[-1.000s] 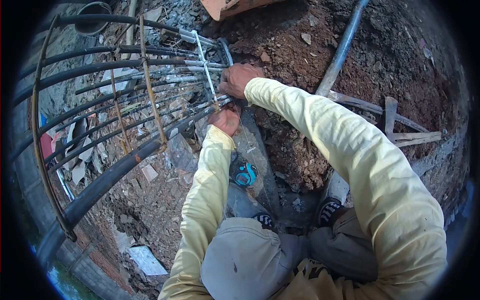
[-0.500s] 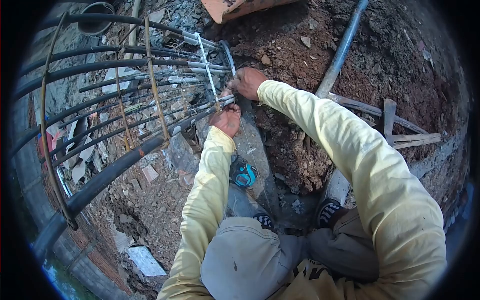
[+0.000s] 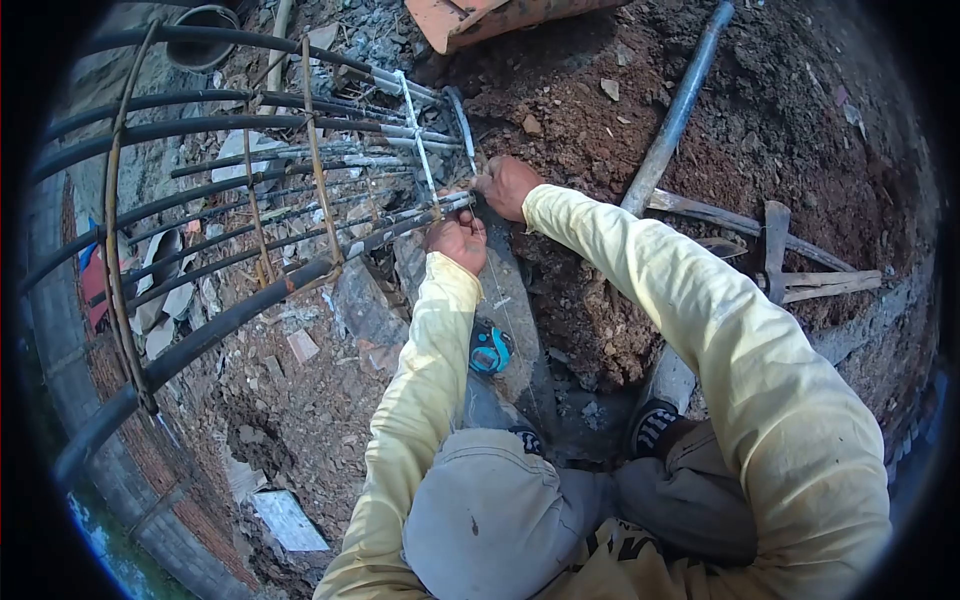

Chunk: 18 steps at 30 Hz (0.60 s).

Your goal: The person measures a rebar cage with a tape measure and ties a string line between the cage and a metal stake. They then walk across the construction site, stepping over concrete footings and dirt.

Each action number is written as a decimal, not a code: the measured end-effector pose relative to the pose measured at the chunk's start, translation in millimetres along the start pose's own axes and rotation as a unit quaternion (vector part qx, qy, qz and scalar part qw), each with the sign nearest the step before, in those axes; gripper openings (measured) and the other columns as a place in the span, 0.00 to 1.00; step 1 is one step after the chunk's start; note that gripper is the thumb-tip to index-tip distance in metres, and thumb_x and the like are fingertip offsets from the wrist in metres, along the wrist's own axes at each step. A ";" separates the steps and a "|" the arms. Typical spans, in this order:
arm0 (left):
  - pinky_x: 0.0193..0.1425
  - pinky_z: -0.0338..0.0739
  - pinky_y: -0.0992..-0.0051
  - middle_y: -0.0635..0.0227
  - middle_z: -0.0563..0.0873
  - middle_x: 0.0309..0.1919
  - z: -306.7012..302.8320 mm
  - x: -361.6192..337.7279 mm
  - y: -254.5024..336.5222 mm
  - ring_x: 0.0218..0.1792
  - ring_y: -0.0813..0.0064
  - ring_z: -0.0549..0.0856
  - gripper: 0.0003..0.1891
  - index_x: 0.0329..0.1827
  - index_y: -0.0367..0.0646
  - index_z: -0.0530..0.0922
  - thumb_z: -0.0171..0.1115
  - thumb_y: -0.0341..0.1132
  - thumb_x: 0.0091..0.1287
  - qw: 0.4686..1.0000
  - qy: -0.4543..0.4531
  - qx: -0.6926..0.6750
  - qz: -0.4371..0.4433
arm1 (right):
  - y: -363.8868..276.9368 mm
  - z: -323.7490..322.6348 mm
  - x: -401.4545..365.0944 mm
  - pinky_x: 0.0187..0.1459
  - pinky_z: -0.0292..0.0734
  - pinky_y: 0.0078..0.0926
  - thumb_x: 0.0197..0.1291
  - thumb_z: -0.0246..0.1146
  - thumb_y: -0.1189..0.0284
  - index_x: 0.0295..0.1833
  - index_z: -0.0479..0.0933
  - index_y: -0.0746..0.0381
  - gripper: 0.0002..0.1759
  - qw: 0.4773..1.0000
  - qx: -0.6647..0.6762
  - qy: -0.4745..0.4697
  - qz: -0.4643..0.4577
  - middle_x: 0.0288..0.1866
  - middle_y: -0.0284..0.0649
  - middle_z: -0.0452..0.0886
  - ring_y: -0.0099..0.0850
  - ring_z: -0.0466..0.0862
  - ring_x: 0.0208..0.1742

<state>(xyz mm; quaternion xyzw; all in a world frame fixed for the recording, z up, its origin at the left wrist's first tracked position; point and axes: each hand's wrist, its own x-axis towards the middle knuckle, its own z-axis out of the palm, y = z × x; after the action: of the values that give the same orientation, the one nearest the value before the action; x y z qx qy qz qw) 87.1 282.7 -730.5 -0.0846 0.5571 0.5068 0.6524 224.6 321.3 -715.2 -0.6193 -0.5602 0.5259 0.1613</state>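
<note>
A cage of dark steel bars (image 3: 225, 340), with grey-coated ends and upright ties, extends from the left to the middle. At its near end, my left hand (image 3: 458, 240) is palm up, its fingers closed beneath a grey bar tip (image 3: 455, 203). A thin pale line (image 3: 505, 305), string or wire, runs down from those fingers. Just above and to the right, my right hand (image 3: 510, 188) is closed in a pinch beside the lower end of a bent grey bar (image 3: 462, 120). Its fingertips are turned away, so what they pinch is hidden.
A teal and black tape-measure-like object (image 3: 490, 347) lies below my left hand. On the right are a metal pipe (image 3: 680, 105), a wooden-handled tool (image 3: 775, 250) and piled soil (image 3: 590, 150). An orange metal tray (image 3: 510, 22) sits at the top. Rubble lies under the bars.
Both hands and the bar ends appear slightly farther right and lower, as the view shifts a little. My right hand has rotated slightly, staying close to the left one.
</note>
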 end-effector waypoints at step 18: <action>0.34 0.70 0.80 0.80 0.81 0.27 -14.3 -16.4 -1.4 0.28 0.83 0.78 0.02 0.33 0.51 0.76 0.59 0.31 0.60 0.998 -0.034 0.038 -0.046 | 5.7 17.0 -5.0 0.37 0.78 0.37 0.64 0.46 0.66 0.39 0.81 0.68 0.20 0.989 -0.133 -0.010 -0.068 0.34 0.49 0.82 0.43 0.83 0.34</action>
<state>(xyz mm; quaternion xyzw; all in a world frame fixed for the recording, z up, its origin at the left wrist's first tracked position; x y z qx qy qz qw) 81.2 263.1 -723.0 -0.0675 0.5488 0.4573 0.6966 214.4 308.5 -724.1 -0.5900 -0.6678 0.4409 0.1072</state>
